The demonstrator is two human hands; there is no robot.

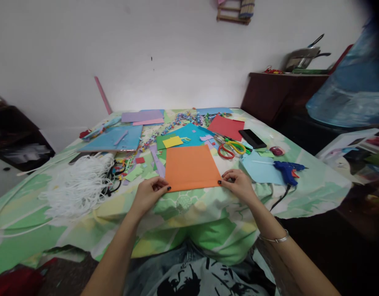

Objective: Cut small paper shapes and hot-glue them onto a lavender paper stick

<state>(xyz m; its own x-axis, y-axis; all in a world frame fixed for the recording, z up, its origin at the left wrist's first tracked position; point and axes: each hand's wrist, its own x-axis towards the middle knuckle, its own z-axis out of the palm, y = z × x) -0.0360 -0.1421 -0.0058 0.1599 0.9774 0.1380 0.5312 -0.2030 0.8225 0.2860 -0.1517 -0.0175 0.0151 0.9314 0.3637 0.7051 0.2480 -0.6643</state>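
An orange sheet of paper (192, 166) lies flat at the front of the table, a narrow crease or fold running along its near edge. My left hand (150, 191) pinches the near left corner between thumb and fingers. At the near right corner, my right hand (237, 185) grips the same sheet in a like pinch. Just beyond the sheet are a small yellow paper piece (172, 142), a blue sheet (194, 132) and scissors with red and yellow handles (230, 149).
A bundle of white cord (80, 185) is heaped on the left, near a light blue folder (115, 137). To the right lie a blue glue gun (288, 170) with its cable, a black phone (252, 138) and a red sheet (226, 126). Paper scraps (135, 172) litter the green patterned tablecloth (183, 202).
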